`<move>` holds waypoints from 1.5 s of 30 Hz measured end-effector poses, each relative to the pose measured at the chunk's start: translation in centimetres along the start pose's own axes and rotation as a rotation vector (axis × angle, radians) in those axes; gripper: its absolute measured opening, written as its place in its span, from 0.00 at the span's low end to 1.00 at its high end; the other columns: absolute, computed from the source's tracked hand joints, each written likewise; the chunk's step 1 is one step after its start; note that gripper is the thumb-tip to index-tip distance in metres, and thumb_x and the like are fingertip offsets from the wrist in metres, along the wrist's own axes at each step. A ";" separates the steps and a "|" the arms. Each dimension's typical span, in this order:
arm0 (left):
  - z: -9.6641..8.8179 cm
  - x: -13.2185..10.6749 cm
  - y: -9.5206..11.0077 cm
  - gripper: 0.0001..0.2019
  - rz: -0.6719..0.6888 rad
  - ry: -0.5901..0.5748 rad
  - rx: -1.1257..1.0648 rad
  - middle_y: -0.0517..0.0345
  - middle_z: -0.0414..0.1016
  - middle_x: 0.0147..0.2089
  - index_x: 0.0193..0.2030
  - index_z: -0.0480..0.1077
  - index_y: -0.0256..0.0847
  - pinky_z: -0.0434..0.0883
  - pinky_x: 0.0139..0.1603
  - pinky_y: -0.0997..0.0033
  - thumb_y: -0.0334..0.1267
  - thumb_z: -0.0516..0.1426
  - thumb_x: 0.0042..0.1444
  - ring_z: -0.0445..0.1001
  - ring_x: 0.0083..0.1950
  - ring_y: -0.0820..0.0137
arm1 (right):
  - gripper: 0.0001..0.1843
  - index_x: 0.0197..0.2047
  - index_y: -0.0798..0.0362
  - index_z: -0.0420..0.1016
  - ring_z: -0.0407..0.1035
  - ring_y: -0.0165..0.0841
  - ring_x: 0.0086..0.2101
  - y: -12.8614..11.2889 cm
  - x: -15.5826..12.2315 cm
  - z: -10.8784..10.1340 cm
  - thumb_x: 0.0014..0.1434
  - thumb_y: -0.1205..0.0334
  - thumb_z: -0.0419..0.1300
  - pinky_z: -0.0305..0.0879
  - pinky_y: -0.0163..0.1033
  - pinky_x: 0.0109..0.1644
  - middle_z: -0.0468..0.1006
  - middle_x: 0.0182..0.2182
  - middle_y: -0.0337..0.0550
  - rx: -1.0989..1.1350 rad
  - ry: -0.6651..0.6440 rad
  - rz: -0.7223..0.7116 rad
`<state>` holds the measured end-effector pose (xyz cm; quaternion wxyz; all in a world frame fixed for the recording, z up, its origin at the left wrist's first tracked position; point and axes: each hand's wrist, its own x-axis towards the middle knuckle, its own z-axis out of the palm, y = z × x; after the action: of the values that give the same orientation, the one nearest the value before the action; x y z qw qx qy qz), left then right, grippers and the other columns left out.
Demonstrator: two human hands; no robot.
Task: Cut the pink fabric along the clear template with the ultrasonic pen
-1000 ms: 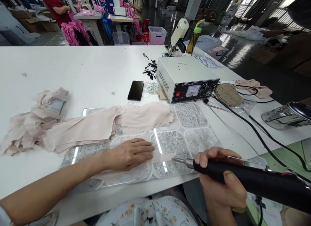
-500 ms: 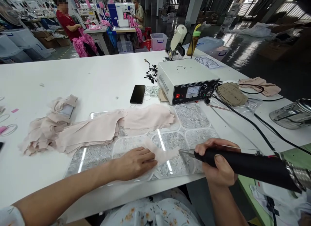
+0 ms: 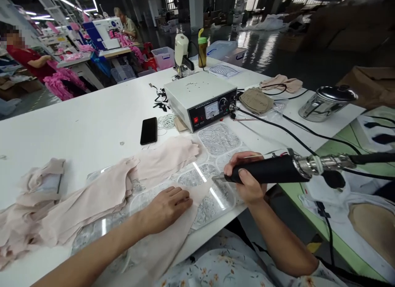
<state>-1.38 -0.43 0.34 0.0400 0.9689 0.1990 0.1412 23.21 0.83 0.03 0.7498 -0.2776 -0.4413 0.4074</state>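
My left hand [image 3: 166, 208] lies palm down on a strip of thin pale pink fabric [image 3: 173, 239], fingers extended and pressing it against the grey-patterned clear mat [image 3: 219, 138]. The strip runs under the hand down toward the table's near edge. In my right hand [image 3: 250, 191] is a black handheld ultrasonic cutter [image 3: 271, 170], its fingers and thumb wrapped round the body. Its narrow metal tip points left and sits at the right end of the strip; whether it touches the fabric I cannot tell. Stacked pale pink fabric pieces [image 3: 166, 159] lie beyond my left hand.
A control box [image 3: 200, 93] with a dial stands behind the mat, its cable trailing right. Nearby are a phone [image 3: 149, 131], a green-capped bottle [image 3: 202, 52], brown fabric pieces [image 3: 256, 100] and a metal canister [image 3: 324, 103]. A bunched fabric pile [image 3: 31, 204] lies left. Two people are in the background.
The view has swung to the right. The fabric under my left hand now extends toward the near table edge. My right hand still holds the cutter, its tip at the strip's right end.
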 end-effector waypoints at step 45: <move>1.0 5.2 -6.5 0.19 0.321 -0.303 -0.283 0.50 0.64 0.66 0.59 0.66 0.38 0.52 0.72 0.59 0.46 0.50 0.68 0.53 0.72 0.63 | 0.10 0.40 0.49 0.71 0.68 0.27 0.21 0.2 0.9 0.0 0.53 0.59 0.61 0.66 0.39 0.27 0.72 0.32 0.36 0.006 0.126 -0.019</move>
<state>1.03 7.55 -0.16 0.1816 0.9830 0.0127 0.0255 23.37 1.71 0.28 0.7806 -0.2965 -0.3947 0.3833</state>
